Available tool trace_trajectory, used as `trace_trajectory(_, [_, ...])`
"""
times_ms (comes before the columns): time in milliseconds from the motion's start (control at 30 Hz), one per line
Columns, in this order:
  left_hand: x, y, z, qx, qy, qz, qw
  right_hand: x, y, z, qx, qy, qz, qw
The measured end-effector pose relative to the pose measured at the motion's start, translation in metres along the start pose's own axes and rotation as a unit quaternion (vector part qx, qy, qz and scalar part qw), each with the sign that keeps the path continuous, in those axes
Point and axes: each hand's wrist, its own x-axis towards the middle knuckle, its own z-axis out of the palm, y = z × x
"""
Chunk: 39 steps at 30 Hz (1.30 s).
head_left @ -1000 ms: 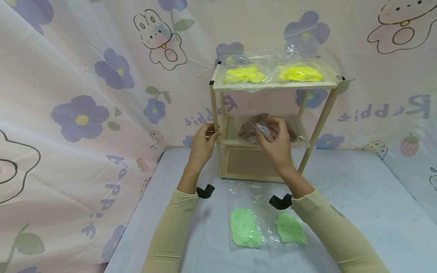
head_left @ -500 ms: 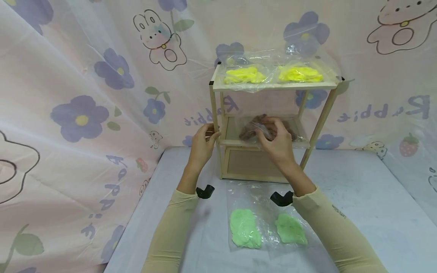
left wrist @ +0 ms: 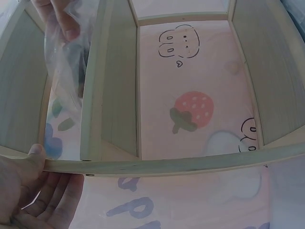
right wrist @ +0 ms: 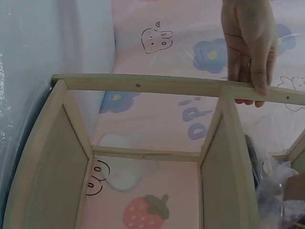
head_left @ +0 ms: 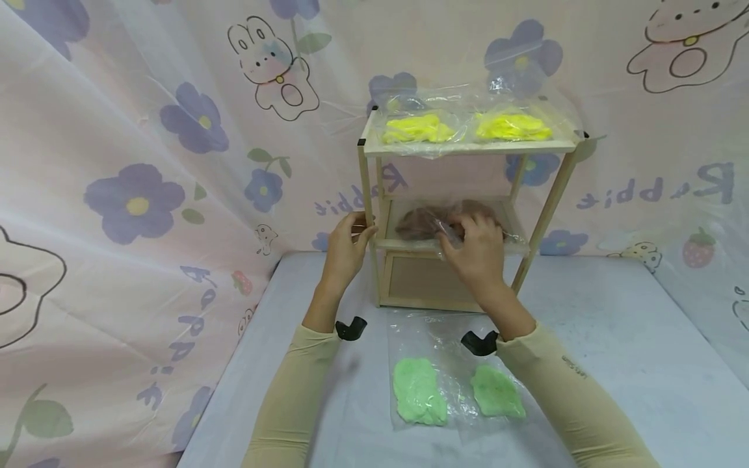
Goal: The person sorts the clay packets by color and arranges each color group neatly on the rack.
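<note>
My left hand [head_left: 345, 250] grips the left front post of a small wooden shelf rack [head_left: 468, 151], level with its middle shelf. The left wrist view has its thumb over one side of the post [left wrist: 167, 165] and its fingers behind. On the middle shelf lies a clear plastic bag with soft brown lumps [head_left: 418, 223] inside. My right hand [head_left: 482, 257] reaches in from the front and pinches the bag's plastic, its fingers over the right-hand lump and hiding part of it. Fingers of that hand also show beside the bag [left wrist: 66, 81] in the left wrist view.
Two bright yellow lumps [head_left: 418, 129] in clear plastic lie on the top shelf. In front of the rack, a clear bag with two flat green pieces [head_left: 420, 392] rests on the white table [head_left: 614, 338]. A patterned curtain [head_left: 140, 273] hangs behind and at the left.
My right hand has lowered and flattened over the brown lumps, its fingers less bunched. The left part of the bag has dropped and spread to the left on the shelf. My left hand stays put.
</note>
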Motion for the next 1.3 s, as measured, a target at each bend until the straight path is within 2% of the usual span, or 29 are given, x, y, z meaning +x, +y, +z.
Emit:
trace_trajectory(167, [0.0, -0.001, 0.0, 0.0, -0.002, 0.001, 1.0, 0.001, -0.002, 0.005, -0.04, -0.03, 0.01, 0.999])
trace_trajectory(300, [0.001, -0.001, 0.0, 0.001, -0.003, 0.001, 1.0, 0.003, -0.003, 0.005, -0.059, -0.069, 0.019, 0.996])
trace_trajectory(500, [0.0, 0.0, 0.0, 0.0, 0.0, 0.003, 1.0, 0.005, -0.005, 0.003, -0.067, -0.133, 0.039, 0.988])
trace_trajectory(667, [0.0, -0.001, 0.001, 0.0, 0.002, 0.01, 1.0, 0.008, -0.003, 0.005, -0.07, -0.153, 0.04, 0.985])
trace_trajectory(900, [0.0, 0.0, 0.001, -0.002, 0.0, 0.009, 1.0, 0.006, 0.0, -0.003, -0.006, -0.131, 0.035, 0.991])
trace_trajectory(1067, [0.0, -0.001, 0.001, -0.003, -0.001, 0.008, 1.0, -0.002, 0.004, -0.013, 0.05, -0.11, 0.009, 0.993])
trace_trajectory(1300, [0.0, -0.001, 0.001, -0.004, -0.002, 0.007, 1.0, -0.026, 0.01, -0.027, 0.116, -0.039, -0.047, 0.991])
